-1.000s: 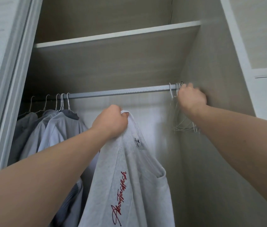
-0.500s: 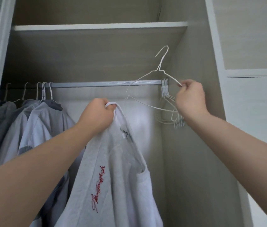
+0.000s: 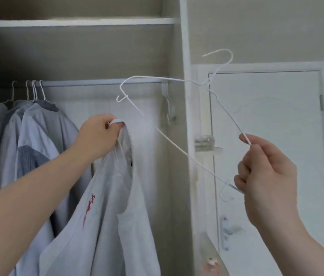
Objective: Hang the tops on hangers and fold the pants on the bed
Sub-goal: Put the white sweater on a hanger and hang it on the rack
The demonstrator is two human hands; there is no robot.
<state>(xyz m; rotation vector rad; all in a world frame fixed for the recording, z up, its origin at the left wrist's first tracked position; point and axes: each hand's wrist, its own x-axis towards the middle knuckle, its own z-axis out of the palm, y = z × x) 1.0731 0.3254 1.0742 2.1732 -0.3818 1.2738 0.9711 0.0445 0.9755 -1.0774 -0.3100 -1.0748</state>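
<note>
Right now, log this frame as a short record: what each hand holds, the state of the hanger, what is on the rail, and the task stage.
left hand: grips the collar of a light grey top with red script
right hand: pinches one end of a white wire hanger
hanger state: off the rail, tilted, empty
closet rail: shirts on hangers at its left end, spare hangers at its right end
task stage: top not yet on the hanger

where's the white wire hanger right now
In the head view it is off the rail, held up in the air by the right hand at right of centre; the white wire hanger is right of the grey top.
</note>
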